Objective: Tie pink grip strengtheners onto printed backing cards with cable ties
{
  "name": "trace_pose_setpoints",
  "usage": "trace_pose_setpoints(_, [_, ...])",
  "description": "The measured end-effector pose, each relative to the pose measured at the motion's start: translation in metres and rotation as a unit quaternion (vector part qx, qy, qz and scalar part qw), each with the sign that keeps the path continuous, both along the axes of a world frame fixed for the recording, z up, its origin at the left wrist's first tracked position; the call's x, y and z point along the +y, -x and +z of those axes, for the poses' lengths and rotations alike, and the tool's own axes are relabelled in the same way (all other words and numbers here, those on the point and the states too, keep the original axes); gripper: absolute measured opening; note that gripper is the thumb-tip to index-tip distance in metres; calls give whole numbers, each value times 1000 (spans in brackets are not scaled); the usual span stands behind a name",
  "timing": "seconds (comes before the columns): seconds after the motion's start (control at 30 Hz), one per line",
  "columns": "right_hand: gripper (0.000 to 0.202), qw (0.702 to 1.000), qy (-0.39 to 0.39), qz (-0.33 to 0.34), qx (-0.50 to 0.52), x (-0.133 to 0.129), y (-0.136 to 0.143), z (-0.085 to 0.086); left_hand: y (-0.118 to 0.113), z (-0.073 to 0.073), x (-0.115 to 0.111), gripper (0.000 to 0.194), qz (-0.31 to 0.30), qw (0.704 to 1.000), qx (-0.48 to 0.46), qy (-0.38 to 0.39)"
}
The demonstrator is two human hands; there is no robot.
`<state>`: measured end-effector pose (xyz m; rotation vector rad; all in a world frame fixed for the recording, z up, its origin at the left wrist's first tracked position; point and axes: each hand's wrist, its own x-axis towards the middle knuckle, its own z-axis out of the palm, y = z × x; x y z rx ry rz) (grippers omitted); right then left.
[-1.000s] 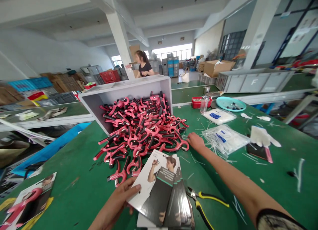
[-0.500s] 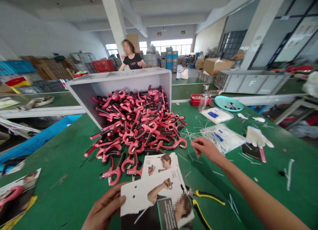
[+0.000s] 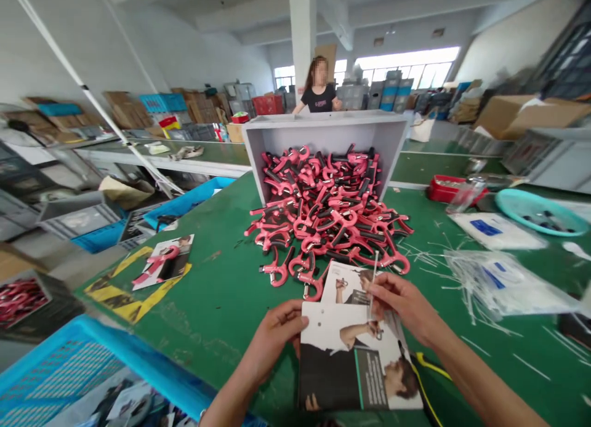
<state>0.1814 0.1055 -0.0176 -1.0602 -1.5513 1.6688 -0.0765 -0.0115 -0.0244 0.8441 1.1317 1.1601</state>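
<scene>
My left hand (image 3: pixel 277 338) is closed on the left edge of a printed backing card (image 3: pixel 327 365) with two small holes near its upper left corner. My right hand (image 3: pixel 401 301) pinches a thin white cable tie (image 3: pixel 373 276), held upright above that card. Behind it, more printed cards (image 3: pixel 339 276) lie on the table. Yellow-and-black pliers (image 3: pixel 434 367) lie partly hidden beneath my right forearm. Just beyond my hands spreads a heap of red and black hand grip exercisers (image 3: pixel 318 221), spilling from a tipped grey crate (image 3: pixel 323 135).
At left, a card with a grip exerciser (image 3: pixel 161 264) lies by yellow-black tape. A blue basket (image 3: pixel 106 335) stands at front left. Loose cable ties, a plastic bag (image 3: pixel 508 285), a red box (image 3: pixel 446 190) and a turquoise plate (image 3: pixel 521 202) are on the right. A co-worker (image 3: pixel 320 91) stands behind the crate.
My right hand has come from the scattered ties to the card, now with a cable tie in its fingers. The view has turned left, bringing the blue basket into sight.
</scene>
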Motion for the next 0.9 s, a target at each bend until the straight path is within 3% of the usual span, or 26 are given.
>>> trace_pose_setpoints(0.07, [27, 999, -35, -7, -9, -10, 12, 9, 2, 0, -1, 38, -3, 1000, -1, -10])
trace_pose_setpoints(0.2, [20, 980, -182, -72, -33, -35, 39, 27, 1, 1, 3, 36, 9, 999, 12, -35])
trace_pose_setpoints(0.37, [17, 939, -326, -75, -80, -52, 58, 23, -1, 5, 8, 32, 33, 998, 28, -43])
trace_pose_setpoints(0.5, [15, 926, -354, -81, -103, -53, 58, 15, 1, 4, 11, 32, 38, 998, 19, -36])
trace_pose_setpoints(0.67, [12, 934, -341, -61, -90, -50, 65, 11, 1, 3, 13, 31, 28, 998, 30, -45])
trace_pose_setpoints(0.8, [10, 898, -421, -15, -127, -37, 72, 11, 2, 12, 17, 29, 25, 996, 40, -76])
trace_pose_setpoints(0.9, [10, 925, -355, 46, -129, -24, 71, 14, 5, 21, 23, 26, 17, 994, 46, -94])
